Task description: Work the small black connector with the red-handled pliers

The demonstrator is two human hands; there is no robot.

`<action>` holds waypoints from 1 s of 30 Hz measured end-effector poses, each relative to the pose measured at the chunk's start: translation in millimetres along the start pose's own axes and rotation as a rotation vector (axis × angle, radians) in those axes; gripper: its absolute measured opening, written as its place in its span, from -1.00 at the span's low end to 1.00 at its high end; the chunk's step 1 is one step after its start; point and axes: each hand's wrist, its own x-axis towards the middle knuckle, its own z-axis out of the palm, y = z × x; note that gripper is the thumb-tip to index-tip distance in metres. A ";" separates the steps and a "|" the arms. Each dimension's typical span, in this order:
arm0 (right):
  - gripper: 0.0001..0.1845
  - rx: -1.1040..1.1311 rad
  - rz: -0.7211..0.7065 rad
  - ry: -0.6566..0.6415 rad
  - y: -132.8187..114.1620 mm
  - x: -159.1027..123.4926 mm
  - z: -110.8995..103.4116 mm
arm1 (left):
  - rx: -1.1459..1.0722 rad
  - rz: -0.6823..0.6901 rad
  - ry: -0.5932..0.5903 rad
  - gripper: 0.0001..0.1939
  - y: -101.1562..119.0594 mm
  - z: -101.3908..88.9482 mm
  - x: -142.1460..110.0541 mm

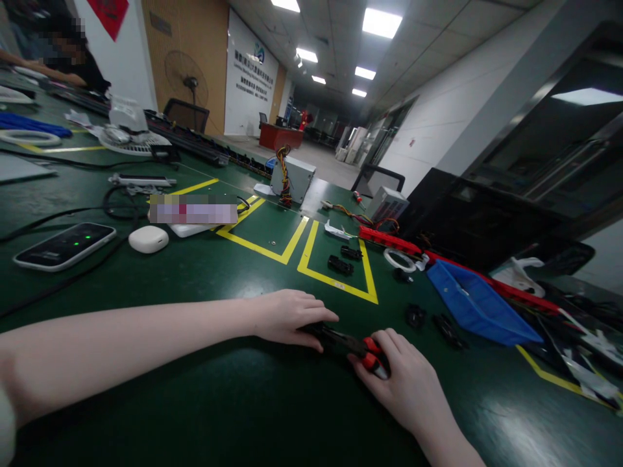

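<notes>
Blue tray (481,308): on the green table (195,402) at right, holding a pale speck too small to identify.
Left hand (289,314): thumb and fingers barely parted, pinching a dark piece (315,329).
Right hand (406,373): fingers curled around red-handled pliers (374,359).
Between the hands: the tool's dark nose, pointing at the piece; contact unclear.

Left hand (287,318) and right hand (406,378) bare, slim fingers (395,345), nails too blurred to tell. Left forearm (146,349) bare, long, slender, smooth outline, tapers to a narrow wrist (243,316). Pale whitish-green sleeve (6,425), bottom left corner, just a small rounded edge showing, looks plain; short or rolled up, can't tell. Right forearm (450,428) bare as far as visible, cut off by bottom edge.
</notes>
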 end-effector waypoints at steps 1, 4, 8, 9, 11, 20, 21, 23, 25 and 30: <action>-0.70 -0.002 -0.003 -0.003 0.1 -0.1 -0.2 | 0.021 0.005 0.008 -0.52 0.1 0.5 -0.1; -0.70 -0.007 -0.005 -0.006 0.4 -0.2 -0.1 | 0.082 0.022 0.034 -0.53 0.3 2.0 -0.1; -0.69 -0.014 -0.013 -0.011 1.6 -0.9 0.6 | 0.123 0.004 0.038 -0.54 -0.4 3.7 0.8; -0.69 -0.018 -0.019 -0.011 2.0 -1.1 0.7 | 0.115 -0.011 0.032 -0.54 -0.7 3.7 1.0; -0.67 -0.023 -0.032 -0.005 2.8 -1.2 0.7 | 0.091 -0.048 0.012 -0.53 -1.3 3.0 1.4; -0.67 0.011 -0.029 0.000 4.0 0.6 -0.2 | 0.063 -0.107 -0.019 -0.51 -0.7 0.5 1.6; -0.67 0.011 -0.029 0.005 4.1 0.6 -0.2 | 0.065 -0.109 -0.005 -0.50 -0.9 0.6 1.7; -0.67 0.011 -0.033 0.010 4.3 0.4 -0.2 | 0.078 -0.107 0.015 -0.49 -1.5 0.7 1.9; -0.67 0.010 -0.036 0.017 4.5 0.3 0.2 | 0.091 -0.097 0.020 -0.50 -2.4 0.6 2.1; -0.66 0.011 -0.041 0.032 6.2 1.0 2.5 | 0.110 -0.058 0.045 -0.50 -4.8 1.0 1.4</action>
